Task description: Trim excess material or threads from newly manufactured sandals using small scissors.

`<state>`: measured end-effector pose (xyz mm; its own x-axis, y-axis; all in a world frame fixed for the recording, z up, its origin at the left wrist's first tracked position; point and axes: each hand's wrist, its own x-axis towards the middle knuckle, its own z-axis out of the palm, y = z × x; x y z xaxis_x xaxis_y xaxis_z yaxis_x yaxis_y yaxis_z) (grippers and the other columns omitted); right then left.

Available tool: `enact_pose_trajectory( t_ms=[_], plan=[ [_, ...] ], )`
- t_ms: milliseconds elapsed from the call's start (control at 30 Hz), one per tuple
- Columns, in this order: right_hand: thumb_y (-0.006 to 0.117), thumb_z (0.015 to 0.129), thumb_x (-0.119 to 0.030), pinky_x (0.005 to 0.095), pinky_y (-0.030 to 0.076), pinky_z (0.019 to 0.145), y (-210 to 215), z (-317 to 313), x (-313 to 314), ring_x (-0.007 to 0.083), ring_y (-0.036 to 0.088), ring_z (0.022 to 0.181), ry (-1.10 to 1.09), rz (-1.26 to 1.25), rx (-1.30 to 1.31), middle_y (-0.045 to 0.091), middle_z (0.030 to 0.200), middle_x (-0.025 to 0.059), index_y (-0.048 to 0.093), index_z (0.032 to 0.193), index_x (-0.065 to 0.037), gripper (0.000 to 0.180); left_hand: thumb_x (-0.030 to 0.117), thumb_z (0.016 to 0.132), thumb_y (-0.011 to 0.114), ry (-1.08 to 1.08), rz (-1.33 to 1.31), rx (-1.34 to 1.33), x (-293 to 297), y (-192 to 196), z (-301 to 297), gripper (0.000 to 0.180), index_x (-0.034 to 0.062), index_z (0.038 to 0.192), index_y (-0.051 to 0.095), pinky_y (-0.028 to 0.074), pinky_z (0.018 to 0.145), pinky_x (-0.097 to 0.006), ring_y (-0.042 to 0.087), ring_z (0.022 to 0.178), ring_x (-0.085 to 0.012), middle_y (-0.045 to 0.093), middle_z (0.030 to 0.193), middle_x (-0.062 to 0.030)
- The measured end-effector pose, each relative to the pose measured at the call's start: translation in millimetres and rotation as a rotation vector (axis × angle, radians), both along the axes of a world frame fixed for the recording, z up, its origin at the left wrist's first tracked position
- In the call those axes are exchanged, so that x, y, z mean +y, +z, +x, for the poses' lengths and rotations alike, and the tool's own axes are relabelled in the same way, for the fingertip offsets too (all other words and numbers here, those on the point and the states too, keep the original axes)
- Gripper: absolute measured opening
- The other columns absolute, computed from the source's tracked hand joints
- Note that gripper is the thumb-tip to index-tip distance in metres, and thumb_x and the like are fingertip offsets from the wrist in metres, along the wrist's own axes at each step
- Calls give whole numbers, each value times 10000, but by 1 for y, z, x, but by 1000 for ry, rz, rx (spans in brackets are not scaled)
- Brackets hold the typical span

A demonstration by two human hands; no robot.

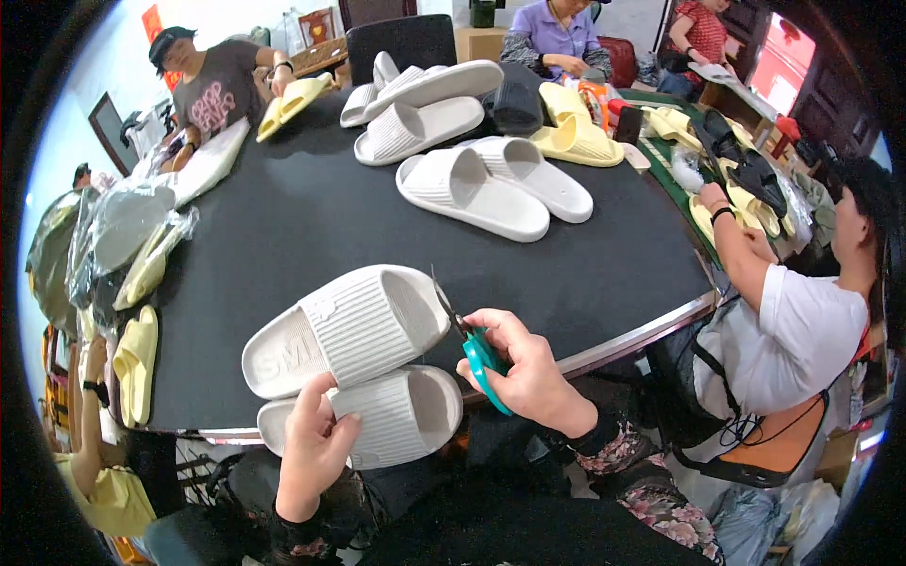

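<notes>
My right hand (528,370) grips a pair of scissors (482,360) by the teal handles. Their dark blades point up and left, close by the toe of a light grey slide sandal (359,323) lying on the black table. Nearer to me a second grey slide sandal (387,418) reaches over the table's front edge. My left hand (314,443) is closed on that nearer sandal by its strap, thumb and fingers at the strap's left side. The lower part of this sandal's left end is hidden behind my left hand.
More grey slides (472,193) stand farther back on the black table (302,217), beside yellow slides (585,140) and a black slide (516,102). A co-worker at the far left holds a yellow slide (291,104). Plastic bags (127,222) lie at the left edge; another person (802,321) works at right.
</notes>
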<state>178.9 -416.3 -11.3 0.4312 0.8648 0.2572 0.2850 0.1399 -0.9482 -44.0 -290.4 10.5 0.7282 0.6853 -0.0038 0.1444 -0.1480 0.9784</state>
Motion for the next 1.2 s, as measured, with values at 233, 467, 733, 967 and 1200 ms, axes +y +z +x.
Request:
enact_pose_trajectory(
  t_ms=[233, 467, 733, 967, 1200],
  plan=[
    [672, 795, -27, 209, 452, 664, -8, 10, -18, 42, 530, 725, -122, 57, 83, 561, 816, 9, 463, 1180, -2, 439, -52, 832, 520, -92, 42, 100, 6, 12, 18, 424, -32, 1231, 380, 405, 584, -188, 513, 686, -47, 621, 805, -81],
    [634, 795, 10, 196, 442, 586, -26, 23, -29, 47, 526, 674, -208, 93, 50, 551, 792, 20, 464, 1178, -15, 420, 20, 830, 573, -183, 171, 226, 13, 18, 50, 450, -37, 1231, 379, 410, 493, -244, 527, 595, -83, 566, 674, -73],
    [603, 794, 23, 198, 441, 524, -46, 39, -39, 80, 538, 637, -291, 155, 76, 559, 813, 40, 430, 1212, -31, 455, 96, 848, 559, -252, 103, 243, 33, 22, 104, 504, -79, 1269, 345, 461, 488, -273, 570, 579, -136, 595, 734, -110],
    [600, 805, -5, 198, 432, 484, -51, 44, -47, 82, 524, 603, -328, 261, 187, 551, 796, 44, 396, 1213, -43, 458, 102, 845, 546, -307, 130, 178, 43, 25, 171, 502, -97, 1261, 346, 454, 460, -261, 554, 505, -132, 569, 675, -87],
    [652, 769, 42, 241, 483, 669, -44, 41, -57, 105, 571, 748, -430, 228, 167, 574, 849, 60, 423, 1181, 23, 471, 140, 799, 591, -385, 231, 6, 42, 27, 260, 571, -96, 1262, 355, 470, 512, -316, 576, 544, -179, 572, 677, -124]
  ],
)
